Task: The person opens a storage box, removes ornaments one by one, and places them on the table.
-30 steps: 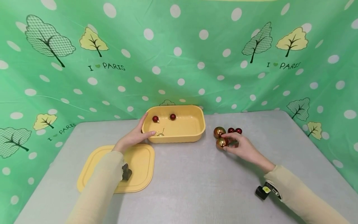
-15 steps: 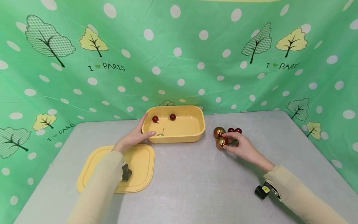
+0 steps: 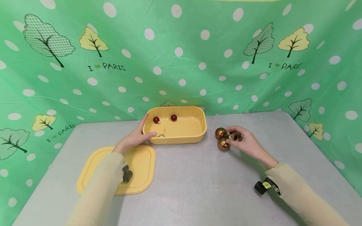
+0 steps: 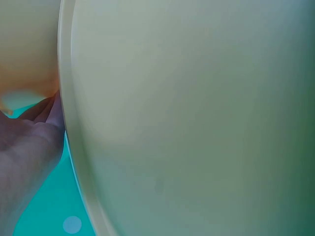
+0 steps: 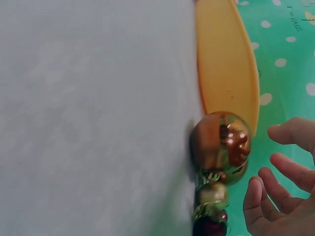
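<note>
My left hand (image 3: 137, 137) holds the left end of a yellow container (image 3: 181, 140), thumb over the near rim and fingers along the outside. Two dark red Christmas baubles (image 3: 173, 118) and a small gold bauble (image 3: 161, 136) lie inside it. To the right, my right hand (image 3: 244, 141) is over a cluster of baubles, its fingers spread beside them in the right wrist view. Two large shiny gold-copper baubles (image 3: 223, 144) sit at the cluster's left. A small gold bauble (image 5: 213, 192) and a dark red bauble (image 5: 210, 227) are behind them, partly hidden by the hand in the head view.
A yellow lid (image 3: 141, 171) lies flat on the grey table (image 3: 192, 185) under my left forearm. Its pale surface fills most of the left wrist view. A green polka-dot cloth (image 3: 181, 62) hangs right behind the container.
My right hand has shifted slightly off the nearer large bauble and back over the small ones, covering the red pair. A small gold bauble now shows by its fingers. The left hand keeps its hold.
</note>
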Tool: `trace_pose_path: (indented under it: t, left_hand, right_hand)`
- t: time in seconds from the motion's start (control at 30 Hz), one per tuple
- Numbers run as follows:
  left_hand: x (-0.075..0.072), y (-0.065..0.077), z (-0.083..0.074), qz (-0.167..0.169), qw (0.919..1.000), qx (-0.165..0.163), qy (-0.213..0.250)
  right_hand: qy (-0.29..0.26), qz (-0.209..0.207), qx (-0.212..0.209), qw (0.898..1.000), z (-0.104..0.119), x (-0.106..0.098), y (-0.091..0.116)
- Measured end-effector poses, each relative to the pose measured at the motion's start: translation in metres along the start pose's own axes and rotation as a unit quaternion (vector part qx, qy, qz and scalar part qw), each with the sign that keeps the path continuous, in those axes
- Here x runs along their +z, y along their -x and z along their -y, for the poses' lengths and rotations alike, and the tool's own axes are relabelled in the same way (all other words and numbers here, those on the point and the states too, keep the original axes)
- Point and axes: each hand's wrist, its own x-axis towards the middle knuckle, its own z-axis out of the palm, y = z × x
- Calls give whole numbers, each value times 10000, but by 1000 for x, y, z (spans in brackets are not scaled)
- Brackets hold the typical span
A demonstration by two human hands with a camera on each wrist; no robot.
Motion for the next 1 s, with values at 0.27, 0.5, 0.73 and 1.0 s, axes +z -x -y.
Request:
trace_pose_path:
  t: [0.27, 0.5, 0.73, 1.0]
  left_hand:
    - [0, 2, -2, 30, 10000, -7, -49]
    - [0, 0, -1, 21, 10000, 3, -34]
    - [-1, 2, -1, 10, 9999, -21, -109]
    - [-4, 0, 0, 72, 9999, -72, -91]
  right_hand:
    - [-27, -123, 94, 9999, 16, 9, -16]
    - [-509, -52, -36, 9987, 36, 26, -28]
    - [-1244, 267, -300, 9914, 51, 48, -43]
    - [-1148, 597, -911, 9874, 63, 70, -60]
